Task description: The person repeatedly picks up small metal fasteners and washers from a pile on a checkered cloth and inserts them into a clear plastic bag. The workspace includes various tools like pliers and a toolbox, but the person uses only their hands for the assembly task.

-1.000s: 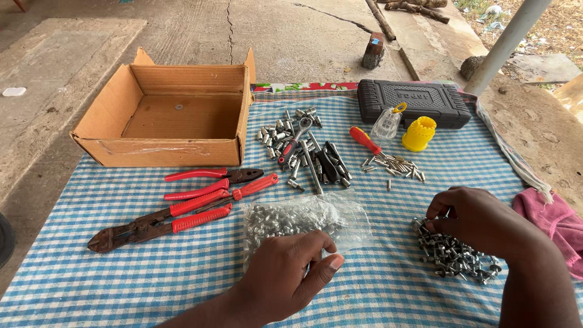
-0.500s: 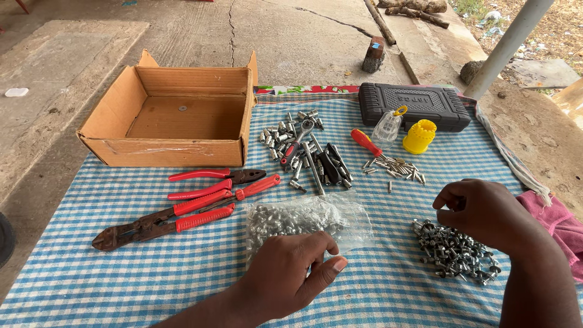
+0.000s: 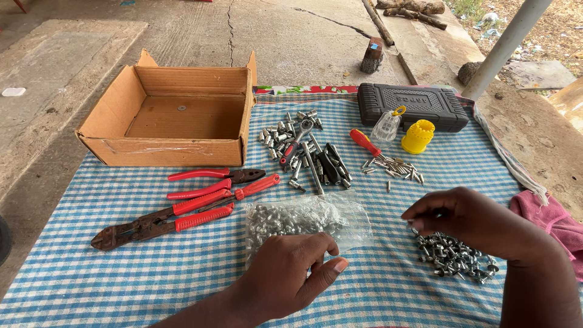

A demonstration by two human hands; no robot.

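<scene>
A clear plastic bag (image 3: 306,217) full of small silver rivets lies on the blue checked cloth (image 3: 152,273). My left hand (image 3: 291,273) pinches the bag's near edge between thumb and fingers. To the right lies a loose pile of rivets (image 3: 455,258). Just above the pile's left end is my right hand (image 3: 477,222), with its fingertips pinched together on what looks like a single rivet. That hand sits between the pile and the bag.
An open cardboard box (image 3: 170,115) stands at the back left. Red-handled pliers and bolt cutters (image 3: 182,206) lie left of the bag. Sockets and a ratchet (image 3: 306,149), a red screwdriver (image 3: 364,141), a yellow cap (image 3: 418,135), a black tool case (image 3: 413,106) and a pink rag (image 3: 555,222) surround them.
My right hand has lifted off the rivet pile and moved a little left, toward the bag. My left hand has stayed at the bag's edge.
</scene>
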